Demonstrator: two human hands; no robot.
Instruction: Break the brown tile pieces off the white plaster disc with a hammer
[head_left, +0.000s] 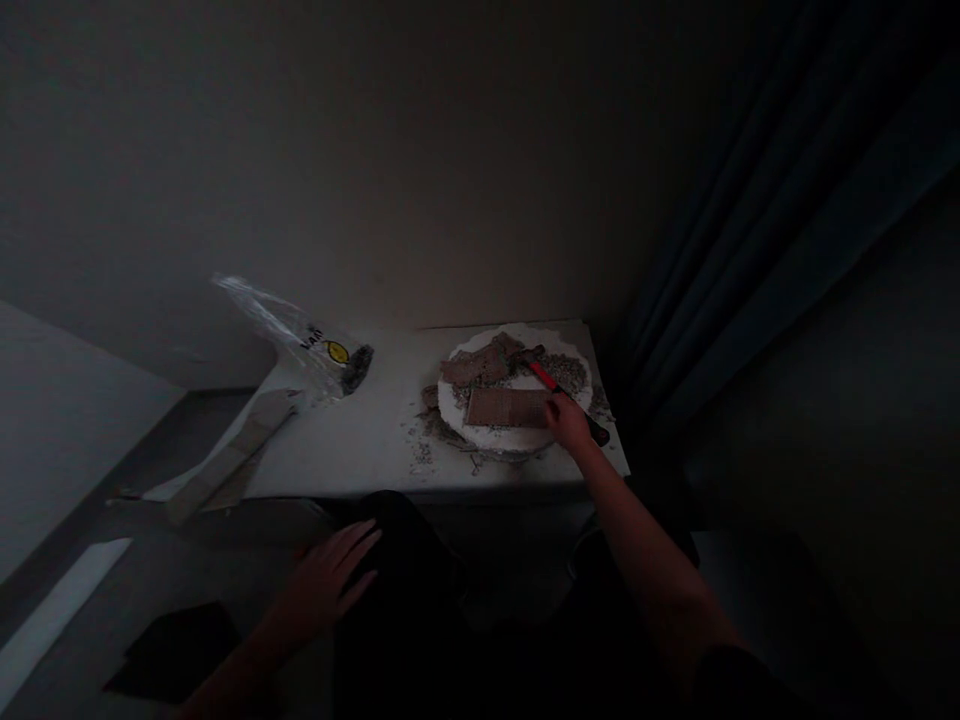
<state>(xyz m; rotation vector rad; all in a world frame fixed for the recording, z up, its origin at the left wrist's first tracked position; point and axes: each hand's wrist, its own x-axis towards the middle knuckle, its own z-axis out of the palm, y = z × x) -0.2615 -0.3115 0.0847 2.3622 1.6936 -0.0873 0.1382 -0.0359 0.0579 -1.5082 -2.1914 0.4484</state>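
Note:
My right hand (568, 422) is closed at the right end of a flat brown rectangular piece (506, 408) with a gridded surface. A tool with a red and black handle (544, 376), perhaps a hammer, runs close along this hand; whether the fingers grip it or the brown piece is hard to tell. The tool's far end lies among broken brown pieces (480, 362). All of them rest on a round white slab (499, 438), with grey-brown crumbs (566, 372) scattered over it. Near my knee, my left hand (330, 575) is held with fingers apart and nothing in it.
The slab stands on a white table (322, 460) against the wall. A clear plastic bag (307, 340) with dark contents stands at the left, near a long grey-brown strip (232, 460) over the table edge. Dark curtains (780, 200) hang at the right.

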